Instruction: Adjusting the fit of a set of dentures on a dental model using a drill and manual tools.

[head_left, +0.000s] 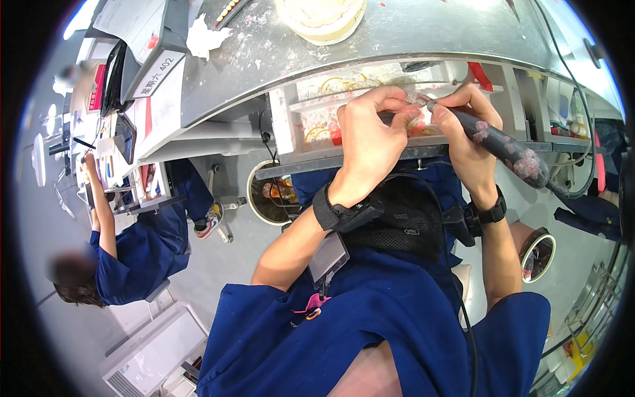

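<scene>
My right hand (471,126) grips a black rotary handpiece (506,149) with a cord at its rear end. Patches of pink residue are smeared along its body. Its front end sits between my thumb and fingers, pointing left. Close beside it, my left hand (376,135) is closed in a pinch. What the left fingers hold is too small and hidden to make out. Both hands are above an open drawer (284,126) strewn with white and pink shavings. On the bench beyond stands a pale plaster dental model (322,23).
The metal bench (258,73) carries dust, a crumpled white tissue (206,36) and a strip of teeth (231,10). A black cord (575,86) hangs at the right. Bins (268,198) stand on the floor below. At the left, another person (142,238) sits working at a bench.
</scene>
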Available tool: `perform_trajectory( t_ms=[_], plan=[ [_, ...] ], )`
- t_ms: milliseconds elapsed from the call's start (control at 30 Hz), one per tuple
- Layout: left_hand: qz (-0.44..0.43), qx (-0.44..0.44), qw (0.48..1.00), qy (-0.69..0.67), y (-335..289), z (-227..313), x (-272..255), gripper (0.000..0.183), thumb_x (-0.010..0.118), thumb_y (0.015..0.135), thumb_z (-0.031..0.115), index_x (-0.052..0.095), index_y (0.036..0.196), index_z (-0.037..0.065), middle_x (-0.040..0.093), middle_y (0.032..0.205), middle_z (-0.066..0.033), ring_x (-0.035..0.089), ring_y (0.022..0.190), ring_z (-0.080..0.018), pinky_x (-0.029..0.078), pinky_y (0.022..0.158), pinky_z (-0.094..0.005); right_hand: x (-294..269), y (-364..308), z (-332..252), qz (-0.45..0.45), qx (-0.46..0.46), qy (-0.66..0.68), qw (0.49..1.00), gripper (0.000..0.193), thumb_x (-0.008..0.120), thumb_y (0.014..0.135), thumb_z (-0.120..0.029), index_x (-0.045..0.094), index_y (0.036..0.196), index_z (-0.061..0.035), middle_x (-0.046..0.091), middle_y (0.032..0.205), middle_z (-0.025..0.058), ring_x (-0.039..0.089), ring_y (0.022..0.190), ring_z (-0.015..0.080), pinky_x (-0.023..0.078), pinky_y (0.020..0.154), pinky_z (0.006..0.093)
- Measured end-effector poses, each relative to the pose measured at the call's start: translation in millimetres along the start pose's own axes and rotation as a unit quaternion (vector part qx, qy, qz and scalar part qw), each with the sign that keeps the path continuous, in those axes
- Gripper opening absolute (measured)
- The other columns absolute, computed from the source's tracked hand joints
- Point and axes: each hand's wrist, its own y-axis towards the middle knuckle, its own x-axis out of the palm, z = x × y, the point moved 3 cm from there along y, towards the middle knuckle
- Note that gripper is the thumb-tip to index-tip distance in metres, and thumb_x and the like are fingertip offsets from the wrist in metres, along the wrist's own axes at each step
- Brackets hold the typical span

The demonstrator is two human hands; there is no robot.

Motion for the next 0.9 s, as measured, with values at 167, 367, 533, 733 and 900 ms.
perform_trajectory(
  t_ms=[167, 367, 533, 733, 900],
  plan=[
    [0.003, 0.03, 0.998, 0.052, -0.3, -0.3, -1.1, 0.023, 0.078, 0.078, 0.0, 0.074, 0.101, -0.005, 0.078, 0.086, -0.0138, 0.073, 0.078, -0.017, 0.056, 0.077, -0.0302, 0.5, 0.1, -2.5, -0.03, 0.018, -0.009, 0.999, 0.009, 0.068, 0.089, -0.004, 0.06, 0.087, 0.0006, 0.063, 0.08, 0.0024, 0.06, 0.075, 0.0069, 0.048, 0.068, 0.0228],
    [0.0, 0.047, 0.998, 0.051, 0.6, -2.5, -0.1, 0.024, 0.078, 0.078, 0.0, 0.074, 0.101, -0.005, 0.078, 0.085, -0.0136, 0.075, 0.081, -0.0181, 0.057, 0.077, -0.0307, 2.9, -0.9, -1.0, -0.008, 0.028, 0.021, 0.999, 0.008, 0.068, 0.088, -0.003, 0.061, 0.088, 0.0012, 0.064, 0.081, 0.003, 0.06, 0.075, 0.0069, 0.049, 0.068, 0.0234],
    [0.011, 0.066, 0.995, 0.072, 1.1, -3.5, -1.1, 0.025, 0.079, 0.078, 0.002, 0.074, 0.102, -0.006, 0.078, 0.085, -0.0132, 0.074, 0.079, -0.018, 0.057, 0.077, -0.0305, 2.7, 0.1, -2.4, -0.032, 0.002, -0.02, 0.999, 0.008, 0.068, 0.088, -0.003, 0.062, 0.089, 0.0017, 0.066, 0.081, 0.0036, 0.062, 0.073, 0.0069, 0.049, 0.066, 0.0237],
    [0.011, 0.024, 0.999, 0.041, 1.4, -3.2, 0.2, 0.025, 0.08, 0.078, 0.002, 0.075, 0.102, -0.004, 0.078, 0.086, -0.0129, 0.073, 0.078, -0.0177, 0.056, 0.076, -0.0303, 1.6, -1.0, -1.7, 0.023, 0.016, 0.0, 1.0, 0.008, 0.067, 0.09, -0.004, 0.062, 0.09, 0.0021, 0.068, 0.084, 0.0049, 0.065, 0.075, 0.0078, 0.052, 0.069, 0.0234],
    [-0.006, 0.028, 0.999, 0.017, 3.5, -4.8, 0.2, 0.02, 0.077, 0.08, -0.001, 0.076, 0.1, -0.003, 0.077, 0.087, -0.0138, 0.073, 0.08, -0.0169, 0.055, 0.076, -0.0302, 0.4, 0.6, 1.0, -0.023, 0.012, 0.058, 0.998, 0.009, 0.068, 0.093, -0.007, 0.064, 0.093, 0.0019, 0.07, 0.085, 0.005, 0.065, 0.076, 0.0079, 0.052, 0.07, 0.0226]
  ],
)
